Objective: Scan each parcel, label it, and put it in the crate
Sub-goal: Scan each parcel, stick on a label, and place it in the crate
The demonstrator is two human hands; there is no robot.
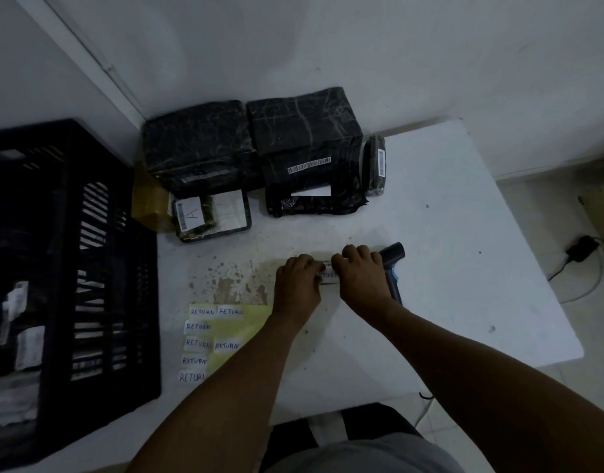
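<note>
Both hands press a RETURN label onto a small parcel, just left of the scanner.

The small parcel (pixel 329 275) lies on the tabletop (pixel 447 233) between the two hands, its long axis running left to right, mostly hidden under the fingers. The left hand (pixel 299 285) pinches its left end with curled fingers; the right hand (pixel 360 276) grips its right end, over the white label (pixel 328 274) that reads part of "RETURN". The scanner (pixel 394 271) rests just right of the right hand. The crate (pixel 65 254) stands well to the left of the scanner, so the left hand is nearer for the drop. Unlabelled black parcels (pixel 253 148) wait beyond the scanner; the label sheet (pixel 225 332) lies nearer the person, left of it.
</note>
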